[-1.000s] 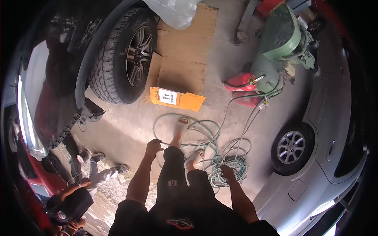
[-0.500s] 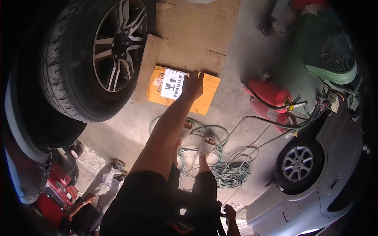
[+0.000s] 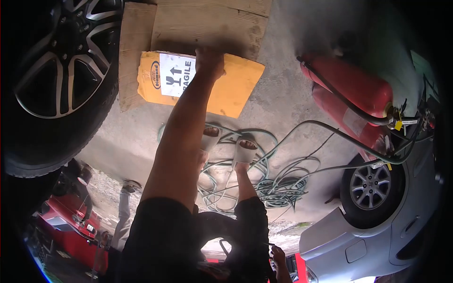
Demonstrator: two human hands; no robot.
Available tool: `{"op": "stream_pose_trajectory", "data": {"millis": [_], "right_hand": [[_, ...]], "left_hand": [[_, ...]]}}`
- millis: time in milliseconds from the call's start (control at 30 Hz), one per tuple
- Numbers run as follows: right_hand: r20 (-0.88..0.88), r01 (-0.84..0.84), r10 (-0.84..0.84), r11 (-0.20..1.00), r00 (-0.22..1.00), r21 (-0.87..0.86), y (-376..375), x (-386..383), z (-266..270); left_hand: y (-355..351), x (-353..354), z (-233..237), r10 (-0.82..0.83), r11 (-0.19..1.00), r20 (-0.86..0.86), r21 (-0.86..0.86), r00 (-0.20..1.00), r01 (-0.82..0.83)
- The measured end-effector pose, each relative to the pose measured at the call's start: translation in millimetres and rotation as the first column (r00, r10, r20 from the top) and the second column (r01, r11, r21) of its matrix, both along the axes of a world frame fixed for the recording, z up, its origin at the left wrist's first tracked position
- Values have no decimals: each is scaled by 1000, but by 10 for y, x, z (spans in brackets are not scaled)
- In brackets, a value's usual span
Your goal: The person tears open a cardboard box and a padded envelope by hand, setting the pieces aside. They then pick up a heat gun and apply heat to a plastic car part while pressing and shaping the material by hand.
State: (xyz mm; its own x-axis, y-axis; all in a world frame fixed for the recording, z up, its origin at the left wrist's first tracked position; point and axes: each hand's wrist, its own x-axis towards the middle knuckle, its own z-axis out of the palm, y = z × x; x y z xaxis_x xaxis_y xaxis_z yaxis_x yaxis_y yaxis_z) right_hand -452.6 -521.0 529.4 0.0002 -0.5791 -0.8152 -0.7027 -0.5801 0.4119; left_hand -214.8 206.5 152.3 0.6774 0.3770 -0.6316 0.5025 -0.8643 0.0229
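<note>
A yellow-orange padded envelope [image 3: 231, 92] stands or leans at a tilt. It carries a "Diamond" logo and a white label [image 3: 170, 78] with up arrows and "FRAGILE". My left hand [image 3: 210, 63] grips its upper edge near the middle and partly covers the label; the fingertips on the far side are blurred. Brown cardboard [image 3: 203, 23] lies behind the envelope. My slippered feet [image 3: 245, 148] show below it. My right hand is out of view. A small hand [image 3: 278, 256] low at right appears to be another person's.
A large tyre [image 3: 61, 134] with an alloy wheel is at left. Coiled green hose [image 3: 281, 191] lies by my feet. Red cylinders [image 3: 349, 87] stand at upper right, above a silver car [image 3: 325, 236]. A red vehicle [image 3: 71, 212] and a person's leg [image 3: 123, 212] show at lower left.
The view has tipped and come closer to the floor. The envelope and my left hand now sit further left and higher in the picture, with the hand still on the upper edge.
</note>
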Motion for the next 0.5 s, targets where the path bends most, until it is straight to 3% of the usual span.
{"op": "stream_pose_trajectory", "data": {"millis": [33,67,100,133,167,200,233,267,300,333,367,400,467,500], "right_hand": [[9,7,-7,1000,1000,0,269,213,43],[25,11,-11,1000,1000,13,406,362,38],[19,0,-1,998,1000,56,392,465,8],[28,-6,4,996,1000,90,398,578,-12],[77,-42,32,990,997,137,475,696,-44],[133,-78,54,981,990,179,555,820,-65],[173,-97,58,969,983,228,626,955,-103],[180,-140,85,936,980,324,667,1114,-169],[214,-153,80,925,974,348,878,1326,-182],[243,-165,76,914,967,371,1049,1498,-161],[392,-442,265,758,881,480,916,1639,-351],[557,-682,402,518,727,516,807,1827,-512],[571,-688,421,604,705,404,1805,2333,-18],[674,-781,440,517,594,351,1967,2529,17]], "left_hand": [[38,-123,88,-145,989,170,-5,975,148],[32,-235,346,-239,959,174,-110,955,260],[-4,-326,584,-258,898,26,-362,966,250],[-121,-480,874,-400,837,11,-403,916,370],[-332,-815,873,-363,829,-25,-465,932,310],[-439,-897,1594,-401,784,-3,-518,916,342],[-666,-1228,1728,-330,782,162,-505,930,365],[-814,-1430,2104,-382,769,238,-454,893,450],[-967,-1587,2501,-309,770,280,-487,909,412],[-1125,-1732,2750,-376,765,225,-472,899,438],[-1188,-1842,3139,-206,807,383,-454,901,377],[-1198,-1935,3489,-260,836,355,-383,898,393],[-1005,-2099,4278,28,958,570,-249,821,140],[-909,-2242,4646,117,981,665,-193,738,18]]}}
